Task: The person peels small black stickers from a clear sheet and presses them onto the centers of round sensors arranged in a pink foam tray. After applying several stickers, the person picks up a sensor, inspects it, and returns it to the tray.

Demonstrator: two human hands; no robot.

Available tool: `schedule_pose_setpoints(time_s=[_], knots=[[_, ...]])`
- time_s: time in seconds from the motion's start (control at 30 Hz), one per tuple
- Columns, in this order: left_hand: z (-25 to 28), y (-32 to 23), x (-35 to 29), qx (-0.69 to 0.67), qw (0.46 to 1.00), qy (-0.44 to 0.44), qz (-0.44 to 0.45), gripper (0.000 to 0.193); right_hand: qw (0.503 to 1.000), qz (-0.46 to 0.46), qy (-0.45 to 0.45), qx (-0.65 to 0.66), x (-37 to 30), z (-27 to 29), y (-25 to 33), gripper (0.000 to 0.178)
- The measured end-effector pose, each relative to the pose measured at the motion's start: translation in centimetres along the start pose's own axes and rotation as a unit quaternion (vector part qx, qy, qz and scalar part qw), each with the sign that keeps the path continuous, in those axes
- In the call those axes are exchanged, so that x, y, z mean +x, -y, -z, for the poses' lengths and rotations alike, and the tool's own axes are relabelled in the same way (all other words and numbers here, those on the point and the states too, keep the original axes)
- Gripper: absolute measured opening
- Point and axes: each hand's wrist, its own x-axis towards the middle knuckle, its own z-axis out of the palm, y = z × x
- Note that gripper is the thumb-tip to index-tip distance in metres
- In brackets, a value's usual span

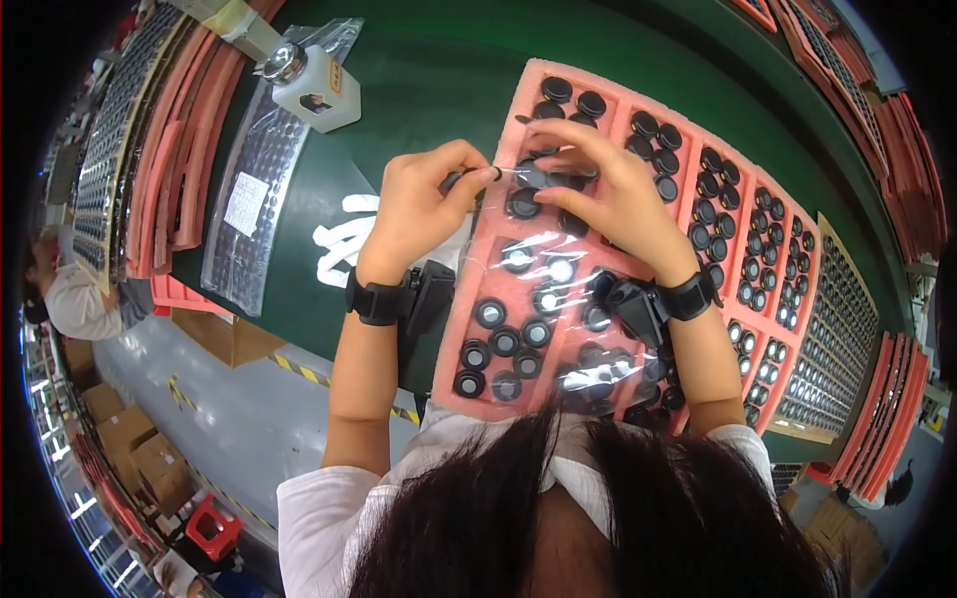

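Observation:
My left hand (424,204) is closed in a pinch on a thin stick-like piece with a dark end (496,173). Facing it, my right hand (618,189) curves its thumb and fingers around something see-through that I cannot make out. Both hands are above the far left part of a pink foam tray (513,145). Clear, shiny plastic (568,244) spreads below the right hand, over part of the tray. Several round black parts, many with pale centres, sit in the tray, such as a black part (505,342) near its left edge. Each wrist wears a black strap.
A white bottle with a metal cap (319,90) stands at the far left on the green table (419,70). White gloves (344,239) and a plastic-wrapped parts tray (254,199) lie left of my hand. Pink trays are stacked at both sides. Another person (85,299) is at far left.

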Motion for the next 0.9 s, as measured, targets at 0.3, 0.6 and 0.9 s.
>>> schedule_pose_setpoints(time_s=[0.3,0.6,0.9], knots=[[0.58,-0.71,0.15,-0.054,0.998,0.000,0.044,0.008,0.994,0.057,-0.047,-0.078,-0.10,-0.26,0.10,0.041],[0.65,-0.55,0.14,-0.071,0.996,0.014,0.052,0.008,0.980,0.127,-0.067,-0.139,-0.14,-0.37,0.19,0.032],[0.65,-0.17,0.18,-0.108,0.991,0.035,0.074,0.008,0.974,0.142,-0.069,-0.165,-0.44,-0.38,-0.65,0.028]])
